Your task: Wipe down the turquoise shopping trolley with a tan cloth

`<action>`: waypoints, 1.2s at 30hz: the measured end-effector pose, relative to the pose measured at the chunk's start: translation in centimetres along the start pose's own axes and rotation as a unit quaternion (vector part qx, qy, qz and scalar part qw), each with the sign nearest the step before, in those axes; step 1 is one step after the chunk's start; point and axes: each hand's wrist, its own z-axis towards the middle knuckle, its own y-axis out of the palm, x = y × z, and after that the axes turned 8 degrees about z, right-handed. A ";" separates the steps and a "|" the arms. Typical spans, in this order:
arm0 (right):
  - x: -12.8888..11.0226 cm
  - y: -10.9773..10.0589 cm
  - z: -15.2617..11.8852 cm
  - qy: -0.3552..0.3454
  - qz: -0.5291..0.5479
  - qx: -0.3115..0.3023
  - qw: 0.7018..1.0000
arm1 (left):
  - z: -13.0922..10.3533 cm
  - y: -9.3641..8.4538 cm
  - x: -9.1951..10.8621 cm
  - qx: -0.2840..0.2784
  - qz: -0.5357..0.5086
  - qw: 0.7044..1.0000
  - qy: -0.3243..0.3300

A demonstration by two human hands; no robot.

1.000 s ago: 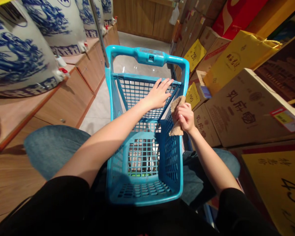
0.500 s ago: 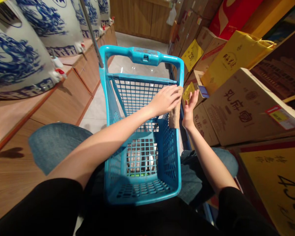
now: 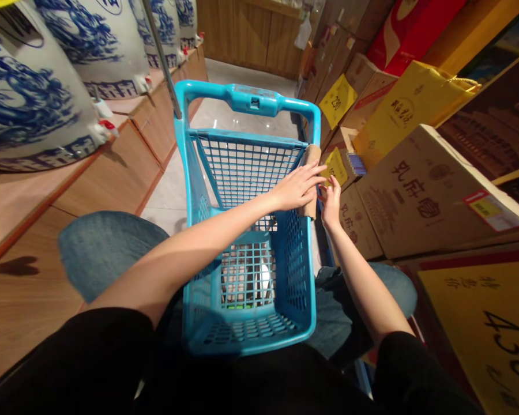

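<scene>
A blue plastic shopping basket cart [image 3: 249, 349] stands between my knees. A tan cloth [image 3: 313, 155] is draped over its right rim, just below the handle. My left hand [image 3: 297, 185] reaches across the basket and rests on the cloth, fingers spread out to the right. Outside the rim, my right hand [image 3: 330, 202] is beside the cloth with its fingers apart and slightly bent, the fingertips close to those of my left hand. Part of the cloth is hidden under my left hand.
Large blue-and-white jars [image 3: 26, 98] with red taps line a wooden ledge [image 3: 112, 167] on the left. Cardboard boxes [image 3: 450, 202], a yellow bag [image 3: 406, 109] and yellow price signs [image 3: 338, 101] crowd the right side. A metal pole [image 3: 161, 55] rises at the cart's left.
My left hand has slid slightly down the rim and spread its fingers. My right hand has moved closer to it, fingers bending. More of the cloth's upper end shows.
</scene>
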 end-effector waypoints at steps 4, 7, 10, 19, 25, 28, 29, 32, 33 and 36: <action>-0.6 0.1 -0.3 0.030 0.018 0.005 0.999 | -0.1 1.8 -0.4 0.025 -0.048 0.997 -0.062; -1.3 0.1 -0.6 0.028 0.025 -0.005 0.999 | -0.7 3.6 -0.3 0.050 -0.148 0.985 -0.070; -1.8 0.2 -0.8 0.033 0.031 -0.008 0.999 | -1.3 5.0 -0.1 0.054 -0.238 0.967 -0.078; -1.4 0.7 -1.0 0.053 0.025 -0.017 0.998 | -1.5 5.0 2.1 -0.007 -0.379 0.902 -0.205; -1.5 0.4 -0.9 0.049 0.024 -0.016 0.998 | 0.1 3.4 1.3 0.100 -0.300 0.933 -0.173; -1.3 0.4 -1.0 0.043 0.032 -0.027 0.998 | -0.9 3.7 1.4 0.069 -0.284 0.950 -0.106; -1.3 0.4 -1.0 0.042 0.029 -0.033 0.998 | -1.5 4.0 1.7 0.061 -0.285 0.952 -0.094; -1.3 0.5 -1.1 0.045 0.013 -0.042 0.998 | -2.9 4.7 2.8 0.058 -0.295 0.950 -0.082; -1.3 0.5 -1.1 0.046 0.009 -0.043 0.998 | -3.0 4.9 3.0 0.061 -0.303 0.947 -0.084; -1.4 0.7 -1.1 0.039 0.009 -0.042 0.998 | -2.1 5.1 2.8 0.072 -0.358 0.922 -0.130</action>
